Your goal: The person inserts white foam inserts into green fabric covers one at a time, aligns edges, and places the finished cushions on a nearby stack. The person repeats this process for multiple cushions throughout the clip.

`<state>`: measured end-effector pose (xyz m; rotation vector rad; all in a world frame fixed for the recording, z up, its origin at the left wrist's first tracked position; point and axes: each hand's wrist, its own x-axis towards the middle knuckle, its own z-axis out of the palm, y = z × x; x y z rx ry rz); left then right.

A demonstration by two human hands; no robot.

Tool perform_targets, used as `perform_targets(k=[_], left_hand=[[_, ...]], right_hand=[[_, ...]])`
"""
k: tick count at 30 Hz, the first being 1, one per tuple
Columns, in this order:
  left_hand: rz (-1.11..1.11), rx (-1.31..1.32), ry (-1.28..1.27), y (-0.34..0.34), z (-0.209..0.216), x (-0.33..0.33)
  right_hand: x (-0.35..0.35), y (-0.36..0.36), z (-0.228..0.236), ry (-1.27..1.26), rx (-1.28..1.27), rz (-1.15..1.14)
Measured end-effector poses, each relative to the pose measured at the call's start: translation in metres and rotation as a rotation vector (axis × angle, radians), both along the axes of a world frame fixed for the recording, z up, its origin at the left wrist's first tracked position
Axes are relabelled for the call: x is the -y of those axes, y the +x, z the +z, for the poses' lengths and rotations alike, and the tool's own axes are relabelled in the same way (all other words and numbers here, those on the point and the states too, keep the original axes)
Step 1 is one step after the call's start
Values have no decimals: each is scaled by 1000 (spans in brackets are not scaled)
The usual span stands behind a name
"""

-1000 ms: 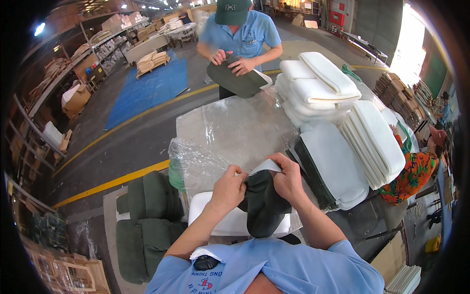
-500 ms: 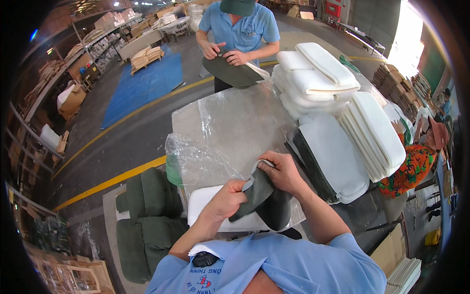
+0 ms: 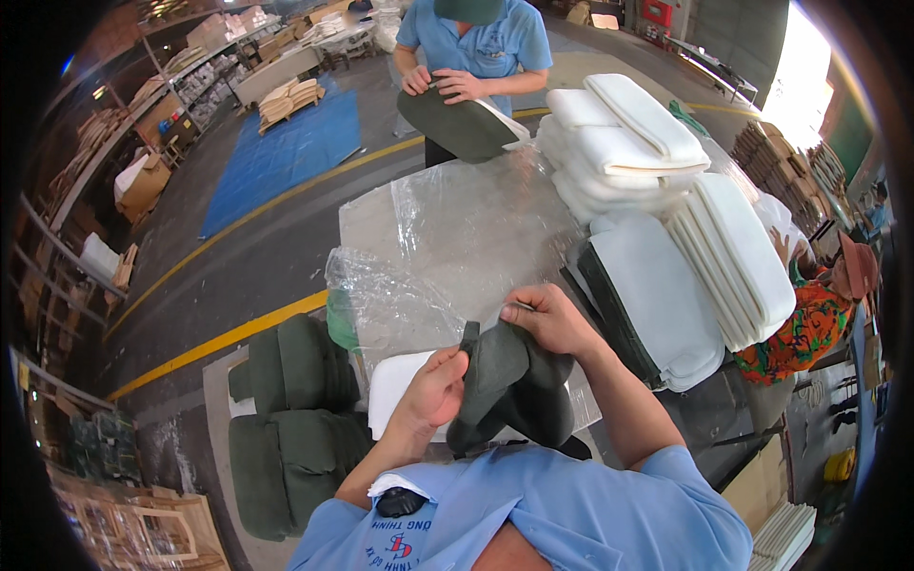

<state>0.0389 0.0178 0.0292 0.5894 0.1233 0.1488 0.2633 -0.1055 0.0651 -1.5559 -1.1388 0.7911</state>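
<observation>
A dark green fabric cushion cover (image 3: 503, 366) hangs bunched between my hands, above the near edge of the table. My left hand (image 3: 436, 388) pinches its left edge, thumb on top. At the upper right edge, my right hand (image 3: 550, 322) grips the cloth between thumb and fingers. Under my hands lies a white foam pad (image 3: 388, 385), partly hidden by the cover and my left forearm. Clear plastic sheeting (image 3: 457, 228) covers the tabletop beyond.
White foam pads (image 3: 628, 143) are piled at the far right, beside a stack of flat covers with pale undersides (image 3: 657, 295). Folded dark green covers (image 3: 295, 457) lie at my left. Across the table, a co-worker (image 3: 473, 48) handles another green cover (image 3: 457, 128). A person in patterned clothing (image 3: 790, 324) is at the right.
The cover has turned in my hands: its pale inner edge no longer shows, and the green side faces up. My left hand has moved slightly left and its hold has shifted.
</observation>
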Motion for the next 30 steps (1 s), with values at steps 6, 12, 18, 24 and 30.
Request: perform_targets(k=[6, 12, 18, 24, 30], left_hand=[[386, -412, 1125, 13, -6, 9], [647, -380, 1141, 16, -21, -10], [571, -553, 1132, 24, -22, -8], [205, -304, 383, 16, -35, -8], [186, -95, 4, 6, -15, -2]], right_hand=[[-11, -8, 3, -21, -227, -25], [9, -34, -6, 150, 498, -10], [10, -37, -19, -24, -432, -53], [7, -25, -23, 4, -467, -106], [6, -21, -15, 11, 103, -240]])
